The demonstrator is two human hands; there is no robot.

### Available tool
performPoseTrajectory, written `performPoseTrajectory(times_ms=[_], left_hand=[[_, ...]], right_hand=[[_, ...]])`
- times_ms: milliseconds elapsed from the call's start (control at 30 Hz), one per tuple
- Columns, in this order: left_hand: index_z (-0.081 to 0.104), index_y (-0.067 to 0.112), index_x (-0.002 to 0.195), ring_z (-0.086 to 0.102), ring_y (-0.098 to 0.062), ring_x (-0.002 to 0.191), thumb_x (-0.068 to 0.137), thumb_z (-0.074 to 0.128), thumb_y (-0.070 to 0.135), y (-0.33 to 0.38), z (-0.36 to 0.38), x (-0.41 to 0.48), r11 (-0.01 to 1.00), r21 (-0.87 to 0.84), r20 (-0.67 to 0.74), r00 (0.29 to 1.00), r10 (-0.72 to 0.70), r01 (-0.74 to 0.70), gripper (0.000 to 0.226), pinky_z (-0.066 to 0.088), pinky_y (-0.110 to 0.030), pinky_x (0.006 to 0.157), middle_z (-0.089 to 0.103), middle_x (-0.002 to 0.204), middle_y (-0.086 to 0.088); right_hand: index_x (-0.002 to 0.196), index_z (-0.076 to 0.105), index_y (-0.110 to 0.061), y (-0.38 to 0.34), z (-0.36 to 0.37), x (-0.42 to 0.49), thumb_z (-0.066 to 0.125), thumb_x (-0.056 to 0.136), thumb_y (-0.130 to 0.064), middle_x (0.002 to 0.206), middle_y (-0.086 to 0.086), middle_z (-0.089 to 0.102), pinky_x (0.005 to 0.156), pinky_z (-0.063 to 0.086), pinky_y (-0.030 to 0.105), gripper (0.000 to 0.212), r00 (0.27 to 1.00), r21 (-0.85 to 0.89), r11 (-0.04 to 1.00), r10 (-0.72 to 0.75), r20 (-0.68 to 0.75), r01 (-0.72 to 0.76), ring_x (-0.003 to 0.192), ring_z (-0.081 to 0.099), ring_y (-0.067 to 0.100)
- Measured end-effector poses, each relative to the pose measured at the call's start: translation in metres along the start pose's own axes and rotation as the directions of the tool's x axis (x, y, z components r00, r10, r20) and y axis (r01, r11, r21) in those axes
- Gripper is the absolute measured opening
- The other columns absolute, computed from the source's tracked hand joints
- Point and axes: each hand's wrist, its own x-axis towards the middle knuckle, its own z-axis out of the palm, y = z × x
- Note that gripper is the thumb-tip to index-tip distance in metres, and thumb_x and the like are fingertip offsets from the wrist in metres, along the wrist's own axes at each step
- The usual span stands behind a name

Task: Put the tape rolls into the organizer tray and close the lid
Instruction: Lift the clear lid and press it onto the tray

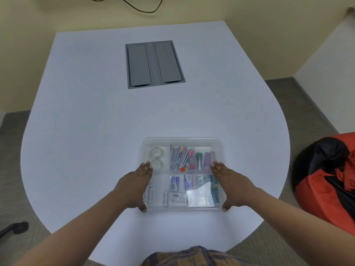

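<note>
A clear plastic organizer tray [182, 140] sits on the white table near its front edge, with a clear lid lying on top of it. Two clear tape rolls [156, 158] lie one behind the other in the tray's far-left compartment. My left hand [134, 186] lies flat along the tray's left side, fingers on the lid, thumb at the near-left corner. My right hand [231, 185] presses the right side the same way, thumb at the near-right corner. Pens, small tubes, batteries and small packets fill the other compartments.
A grey double-flap cable hatch [154, 64] is set into the white table [96, 121] farther back. A red and black bag [330, 181] rests at the right beside the table. A black cable hangs on the wall behind. A chair base shows at the lower left.
</note>
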Motion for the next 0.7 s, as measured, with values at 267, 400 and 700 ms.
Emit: performPoseTrajectory(times_ms=[267, 400, 700], left_hand=[[-0.009, 0.016, 0.151, -0.011, -0.011, 0.148, 0.056, 0.086, 0.050, 0.000, 0.007, 0.000, 0.999, -0.013, -0.041, 0.998, -0.038, 0.037, 0.139, 0.018, -0.035, 0.118, -0.018, 0.160, 0.001], [-0.010, 0.016, 0.151, -0.011, -0.013, 0.148, 0.055, 0.087, 0.049, 0.002, 0.008, 0.001, 0.999, -0.012, -0.032, 0.998, -0.053, 0.053, 0.140, 0.015, -0.037, 0.119, -0.018, 0.161, 0.000], [-0.021, 0.009, 0.147, -0.012, -0.022, 0.148, 0.052, 0.087, 0.053, -0.001, -0.011, 0.016, 0.999, 0.039, -0.005, 0.999, -0.034, 0.034, 0.151, 0.013, -0.038, 0.120, -0.027, 0.157, -0.009]], right_hand=[[0.148, -0.018, -0.010, -0.002, 0.008, 0.002, 0.086, 0.058, -0.051, 0.159, 0.006, -0.018, 0.116, 0.008, 0.028, 0.144, 1.000, -0.034, 0.999, 0.006, -0.030, -0.007, 0.147, -0.010, 0.017], [0.148, -0.017, -0.010, -0.001, 0.007, 0.003, 0.085, 0.058, -0.054, 0.159, 0.007, -0.017, 0.119, 0.006, 0.035, 0.143, 1.000, -0.063, 0.998, 0.008, -0.021, -0.009, 0.147, -0.010, 0.018], [0.152, 0.013, -0.020, 0.005, -0.024, 0.016, 0.083, 0.063, -0.051, 0.161, 0.001, 0.013, 0.118, 0.008, 0.033, 0.118, 0.988, 0.033, 0.999, 0.012, -0.153, -0.007, 0.147, 0.014, 0.015]])
